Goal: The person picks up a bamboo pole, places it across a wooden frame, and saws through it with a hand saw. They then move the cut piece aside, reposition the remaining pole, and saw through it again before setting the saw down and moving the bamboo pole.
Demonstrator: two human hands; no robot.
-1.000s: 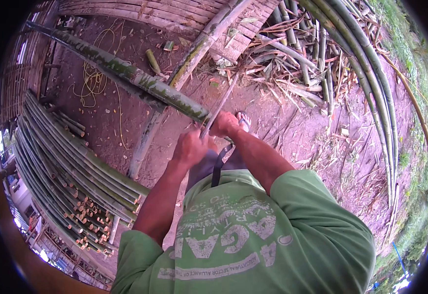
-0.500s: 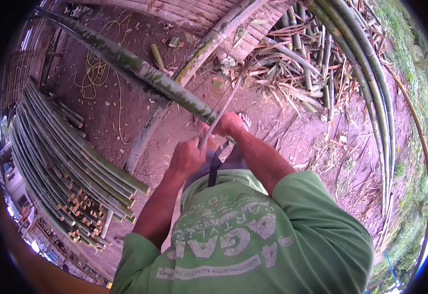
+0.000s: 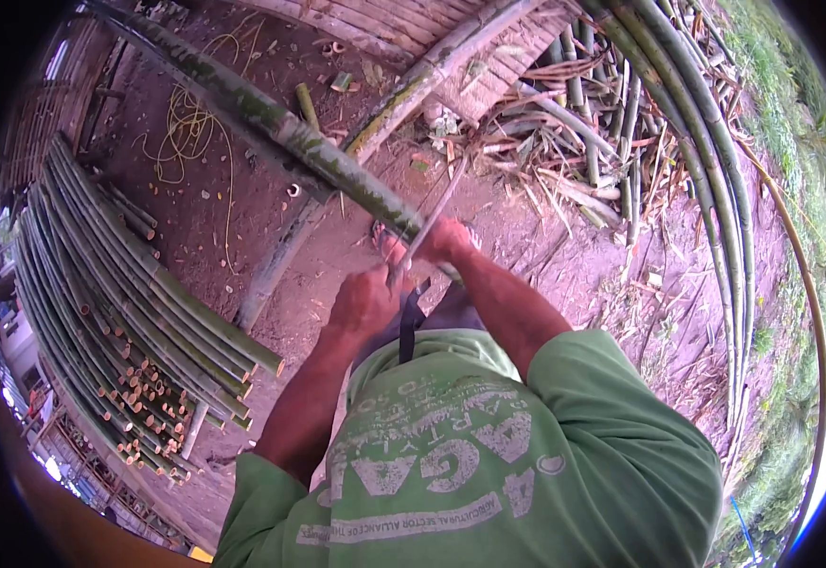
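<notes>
Clutching a saw (image 3: 439,207), left hand (image 3: 367,299) sat beside right hand (image 3: 446,240), which gripped a bamboo pole (image 3: 367,190), probably stiff, hefty, best held near-end.

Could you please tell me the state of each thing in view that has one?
Left hand: closed on the long thin tool's near end.
Right hand: at the pole's near end, exact grip hidden.
Long thin tool: slanting across the pole's near end.
Bamboo pole: mottled green, lying crosswise.
Yellow rope: loosely tangled.
Stacked poles: side by side, ends cut.
Bamboo offcuts: heaped untidily.
</notes>
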